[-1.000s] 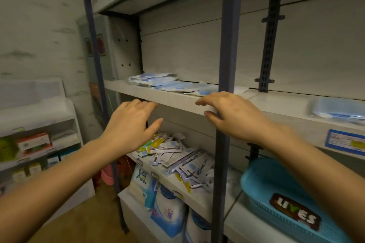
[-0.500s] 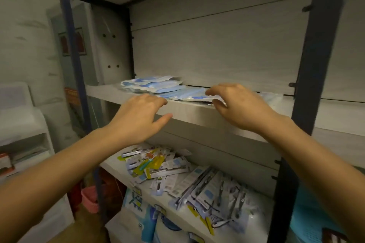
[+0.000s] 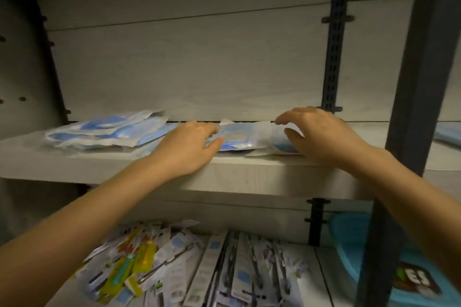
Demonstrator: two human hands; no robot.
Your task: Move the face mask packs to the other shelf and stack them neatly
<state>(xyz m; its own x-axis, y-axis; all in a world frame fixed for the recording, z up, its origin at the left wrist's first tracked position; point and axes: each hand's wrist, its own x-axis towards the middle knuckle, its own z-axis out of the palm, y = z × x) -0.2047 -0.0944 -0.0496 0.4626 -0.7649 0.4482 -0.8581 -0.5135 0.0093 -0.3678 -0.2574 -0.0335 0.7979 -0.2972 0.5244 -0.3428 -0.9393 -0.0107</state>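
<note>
Grey shelf (image 3: 249,177) runs across the middle of the view, with a pale panelled back wall behind it. A dark upright post (image 3: 409,117) stands at 3 o'clock, in front of the shelf edge, cutting off the right end; a slotted rail (image 3: 333,57) runs up the back wall at 1 o'clock. Below, at 6 o'clock, a lower shelf holds a loose heap of toothbrush packs (image 3: 199,274), and a blue basket (image 3: 354,252) sits at 4 o'clock, partly behind the post. Face mask packs lie flat on the grey shelf: a loose pile (image 3: 104,132) at 9 o'clock, long axis running left-right, edges fanned and uneven; a second pack (image 3: 239,136) near centre, between the hands, long axis also left-right, one clear corner lifted toward the back wall. Left hand (image 3: 187,149) rests palm down over the shelf edge, fingers reaching onto the left end of the centre pack, thumb against its front edge. Right hand (image 3: 321,137) is arched over the right end of the same packs, fingers curled and spread, thumb low; whether it grips the plastic cannot be told. Motion blur softens the packs.
</note>
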